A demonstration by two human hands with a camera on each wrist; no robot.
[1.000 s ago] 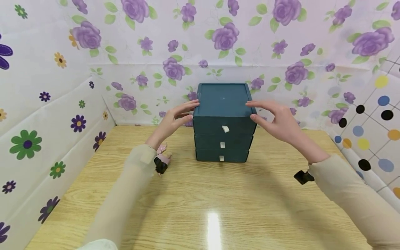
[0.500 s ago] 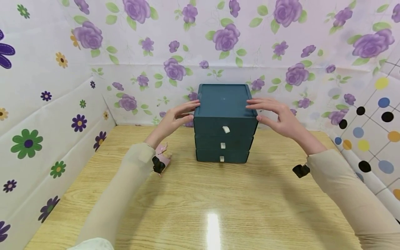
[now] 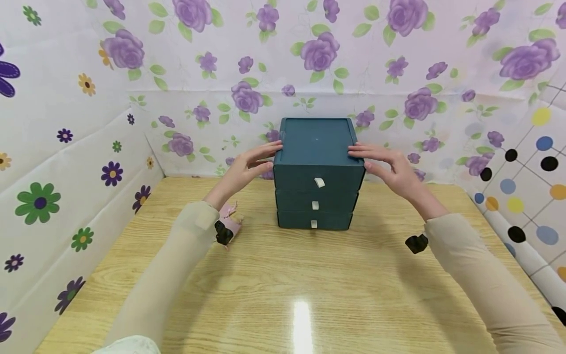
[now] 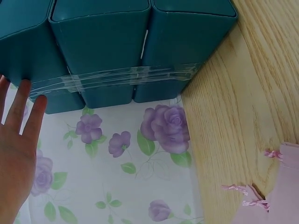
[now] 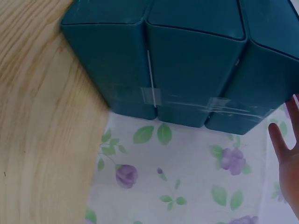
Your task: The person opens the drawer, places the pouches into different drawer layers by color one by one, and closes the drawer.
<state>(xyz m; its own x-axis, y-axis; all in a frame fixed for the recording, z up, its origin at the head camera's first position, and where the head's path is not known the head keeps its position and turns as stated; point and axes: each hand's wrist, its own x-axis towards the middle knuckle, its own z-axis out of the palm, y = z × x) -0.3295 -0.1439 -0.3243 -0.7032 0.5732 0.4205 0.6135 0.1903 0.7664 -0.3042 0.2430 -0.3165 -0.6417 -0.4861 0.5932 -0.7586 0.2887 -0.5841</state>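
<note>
My drawer unit (image 3: 317,169) sits at 12 o'clock, left hand (image 3: 244,169) at its 9, right hand (image 3: 395,169) at its 3, fingers fairly straight and spread at the top edges, probably to steady it evenly. Boxy, smooth teal plastic I guess, shiny clear tape (image 4: 107,79) down the sides, wood-grain tabletop (image 3: 265,280) underneath.

drawer unit (image 3: 317,199) | dark teal, three-tier, closed | clear tape (image 4: 112,79) along sides | upright on wooden table (image 3: 309,270)

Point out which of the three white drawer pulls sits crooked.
The top pull, on the blue cabinet's uppermost drawer: it slants in the head view, while the middle pull and bottom pull look straight.
</note>
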